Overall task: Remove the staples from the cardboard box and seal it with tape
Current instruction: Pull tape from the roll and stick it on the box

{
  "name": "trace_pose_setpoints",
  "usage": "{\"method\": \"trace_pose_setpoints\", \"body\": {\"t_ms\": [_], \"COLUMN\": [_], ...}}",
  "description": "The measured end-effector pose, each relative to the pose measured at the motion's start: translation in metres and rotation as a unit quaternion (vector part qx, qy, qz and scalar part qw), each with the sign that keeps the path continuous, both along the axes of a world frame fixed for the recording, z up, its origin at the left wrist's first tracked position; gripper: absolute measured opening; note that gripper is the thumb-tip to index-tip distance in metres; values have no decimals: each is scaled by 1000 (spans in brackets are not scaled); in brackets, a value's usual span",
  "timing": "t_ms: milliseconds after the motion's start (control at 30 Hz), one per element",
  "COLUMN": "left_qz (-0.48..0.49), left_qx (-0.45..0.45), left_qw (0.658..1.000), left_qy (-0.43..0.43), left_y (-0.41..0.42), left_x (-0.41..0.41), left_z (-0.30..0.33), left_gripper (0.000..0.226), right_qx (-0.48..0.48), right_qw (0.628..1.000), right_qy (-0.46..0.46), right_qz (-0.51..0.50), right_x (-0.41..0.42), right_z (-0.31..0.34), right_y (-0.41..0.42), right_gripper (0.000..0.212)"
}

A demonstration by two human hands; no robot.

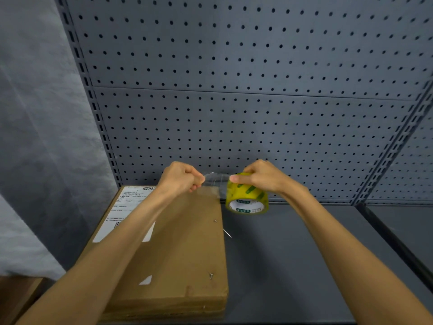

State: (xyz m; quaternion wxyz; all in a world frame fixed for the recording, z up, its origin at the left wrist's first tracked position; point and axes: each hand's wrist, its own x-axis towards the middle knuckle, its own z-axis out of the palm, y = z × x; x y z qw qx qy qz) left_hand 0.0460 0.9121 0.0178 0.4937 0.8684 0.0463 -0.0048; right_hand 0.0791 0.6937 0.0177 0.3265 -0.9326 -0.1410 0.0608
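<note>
Both hands work above the cardboard box (178, 249) lying flat on the shelf (293, 254): the right hand (262, 177) clasps the tape roll (247, 198) while the left hand (181, 177) pinches its free end taut, apparently readying a strip for sealing.

box: flat brown cardboard box (178, 249) lying on the grey shelf (293, 254), white label at its far left; two staples (211, 275) near its right edge
tape: yellow-green roll (247, 198), raised beside the box's far right corner; clear strip (214, 181) drawn out leftward
</note>
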Motion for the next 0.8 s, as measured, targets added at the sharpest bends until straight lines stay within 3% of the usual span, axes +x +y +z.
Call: {"method": "trace_pose_setpoints", "body": {"t_ms": [200,467,800], "left_qz": [-20,-24,-1], "left_qx": [4,60,161], "left_qw": [999,998,987], "left_qy": [31,29,17], "left_y": [5,4,0], "left_x": [7,11,14], "left_z": [-9,-21,-28], "left_gripper": [13,16,17], "right_qx": [58,33,15], "right_qw": [998,999,998], "right_qy": [6,37,56], "right_qz": [-30,-6,13], "right_x": [11,21,34], "right_z": [-13,-20,-29], "right_y": [0,5,8], "right_gripper": [45,36,41]}}
